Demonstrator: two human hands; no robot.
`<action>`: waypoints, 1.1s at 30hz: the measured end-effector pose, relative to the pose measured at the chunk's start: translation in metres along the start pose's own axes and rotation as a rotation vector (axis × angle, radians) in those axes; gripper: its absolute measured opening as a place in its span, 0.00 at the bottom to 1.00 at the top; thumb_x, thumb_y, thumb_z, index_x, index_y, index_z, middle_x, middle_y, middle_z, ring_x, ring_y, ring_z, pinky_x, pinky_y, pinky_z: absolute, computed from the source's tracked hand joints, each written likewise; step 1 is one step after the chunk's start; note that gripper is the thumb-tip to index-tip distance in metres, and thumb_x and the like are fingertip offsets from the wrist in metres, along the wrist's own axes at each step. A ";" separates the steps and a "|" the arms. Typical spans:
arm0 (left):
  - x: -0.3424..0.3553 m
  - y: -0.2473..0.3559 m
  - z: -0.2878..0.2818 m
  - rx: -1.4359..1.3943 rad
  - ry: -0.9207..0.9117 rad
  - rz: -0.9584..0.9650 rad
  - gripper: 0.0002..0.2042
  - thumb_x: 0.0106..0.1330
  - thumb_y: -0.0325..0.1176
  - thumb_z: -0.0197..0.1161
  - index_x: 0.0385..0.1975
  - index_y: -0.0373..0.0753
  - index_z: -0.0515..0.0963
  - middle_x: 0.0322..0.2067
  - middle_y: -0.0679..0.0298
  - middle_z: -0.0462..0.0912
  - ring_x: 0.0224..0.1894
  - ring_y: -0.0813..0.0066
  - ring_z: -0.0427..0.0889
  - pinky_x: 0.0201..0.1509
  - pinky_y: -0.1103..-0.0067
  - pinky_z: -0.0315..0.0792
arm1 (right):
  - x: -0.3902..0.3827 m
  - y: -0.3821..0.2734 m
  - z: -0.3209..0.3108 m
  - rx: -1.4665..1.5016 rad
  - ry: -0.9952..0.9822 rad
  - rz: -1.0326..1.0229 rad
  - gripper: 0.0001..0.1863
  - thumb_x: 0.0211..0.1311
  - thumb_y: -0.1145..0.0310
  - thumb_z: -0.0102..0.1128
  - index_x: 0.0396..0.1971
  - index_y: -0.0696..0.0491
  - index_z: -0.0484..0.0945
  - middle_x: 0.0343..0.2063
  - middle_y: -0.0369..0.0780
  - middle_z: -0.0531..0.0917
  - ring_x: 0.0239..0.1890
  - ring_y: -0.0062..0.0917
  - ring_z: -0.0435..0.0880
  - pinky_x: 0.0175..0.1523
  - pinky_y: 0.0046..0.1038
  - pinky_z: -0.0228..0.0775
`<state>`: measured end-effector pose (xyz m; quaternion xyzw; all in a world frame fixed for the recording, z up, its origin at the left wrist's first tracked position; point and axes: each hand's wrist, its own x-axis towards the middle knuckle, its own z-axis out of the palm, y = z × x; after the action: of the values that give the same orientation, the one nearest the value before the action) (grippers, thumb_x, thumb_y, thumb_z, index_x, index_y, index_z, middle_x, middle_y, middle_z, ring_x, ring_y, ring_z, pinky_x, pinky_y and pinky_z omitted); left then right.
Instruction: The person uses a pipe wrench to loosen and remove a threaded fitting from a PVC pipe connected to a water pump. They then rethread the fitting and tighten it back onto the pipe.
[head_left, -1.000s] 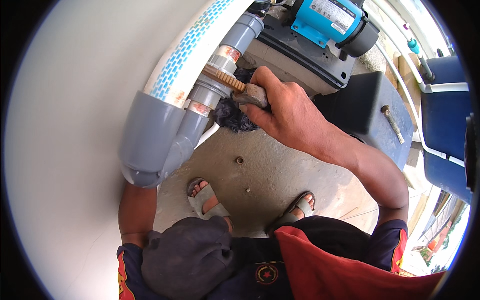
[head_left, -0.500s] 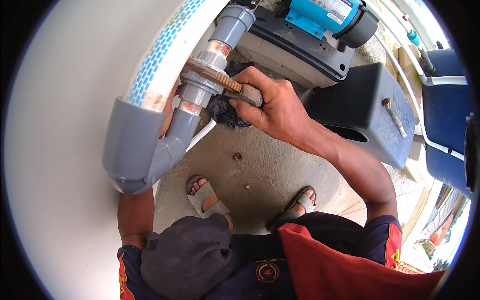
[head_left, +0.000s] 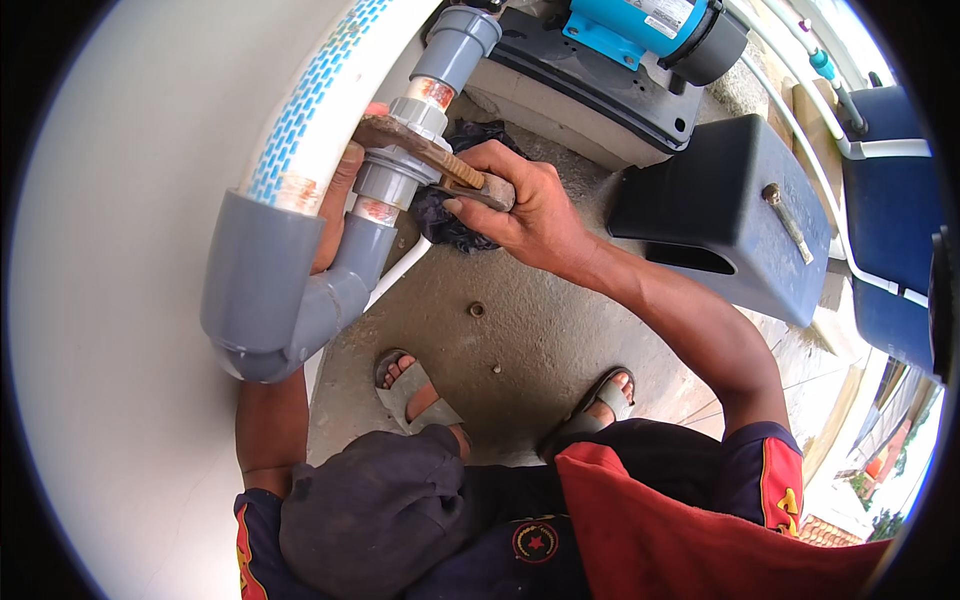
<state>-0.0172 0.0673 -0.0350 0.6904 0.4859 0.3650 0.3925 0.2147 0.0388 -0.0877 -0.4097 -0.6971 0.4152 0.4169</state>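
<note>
My right hand [head_left: 535,215] grips a rusty pipe wrench [head_left: 467,182], which lies across the grey PVC union [head_left: 390,172]. My left hand [head_left: 336,205] is behind the pipes, its fingertips showing beside the wrench's far end at the union; what it holds is mostly hidden. The union is on a grey pipe run with an elbow [head_left: 350,285], next to a white pipe with blue dashes [head_left: 310,120] ending in a wide grey fitting [head_left: 255,280]. Black crumpled plastic [head_left: 460,230] lies behind the union.
A blue pump [head_left: 630,25] stands on a black base [head_left: 560,60]. A black plastic cover [head_left: 700,190] with a bolt [head_left: 788,225] on it sits right, beside blue tanks [head_left: 890,210] and white pipes. A white wall [head_left: 110,300] borders the left; a small fitting [head_left: 476,309] lies on the concrete floor.
My left hand has come into view behind the pipes at the union. My right hand and the wrench have shifted slightly left in the picture, as have the pipes.
</note>
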 end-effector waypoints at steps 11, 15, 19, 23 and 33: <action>0.004 -0.007 0.003 -0.023 0.047 0.094 0.19 0.78 0.41 0.51 0.57 0.34 0.77 0.51 0.61 0.82 0.52 0.75 0.79 0.60 0.75 0.74 | -0.005 0.003 0.011 -0.026 0.193 -0.085 0.16 0.53 0.70 0.72 0.41 0.57 0.80 0.33 0.43 0.86 0.34 0.29 0.88 0.39 0.29 0.79; 0.000 -0.009 0.004 -0.067 0.054 0.106 0.18 0.79 0.39 0.50 0.58 0.34 0.76 0.52 0.60 0.81 0.54 0.74 0.78 0.62 0.74 0.73 | -0.002 0.013 0.016 0.009 0.218 -0.133 0.15 0.55 0.68 0.72 0.41 0.58 0.81 0.31 0.38 0.86 0.33 0.17 0.85 0.38 0.23 0.76; 0.000 -0.011 0.006 -0.117 0.023 0.152 0.17 0.79 0.37 0.49 0.58 0.34 0.75 0.55 0.58 0.80 0.57 0.71 0.77 0.64 0.72 0.72 | -0.001 0.014 0.013 0.032 0.179 -0.120 0.15 0.55 0.69 0.72 0.40 0.58 0.81 0.32 0.38 0.86 0.33 0.17 0.85 0.38 0.23 0.76; 0.003 -0.020 0.003 -0.157 0.056 0.095 0.17 0.79 0.38 0.49 0.58 0.34 0.75 0.55 0.57 0.79 0.58 0.70 0.77 0.64 0.71 0.71 | 0.001 0.001 0.007 -0.041 0.134 -0.055 0.15 0.57 0.68 0.72 0.41 0.58 0.79 0.31 0.40 0.87 0.31 0.19 0.86 0.36 0.25 0.77; -0.014 0.021 -0.006 0.178 0.046 0.247 0.19 0.78 0.41 0.52 0.56 0.34 0.78 0.51 0.59 0.79 0.54 0.70 0.77 0.61 0.72 0.71 | 0.004 -0.060 -0.023 -0.229 -0.068 0.109 0.16 0.56 0.67 0.71 0.40 0.60 0.78 0.28 0.50 0.86 0.33 0.42 0.88 0.39 0.38 0.79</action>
<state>-0.0181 0.0504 -0.0158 0.7682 0.4367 0.3819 0.2707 0.2207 0.0291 -0.0246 -0.4779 -0.7303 0.3684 0.3203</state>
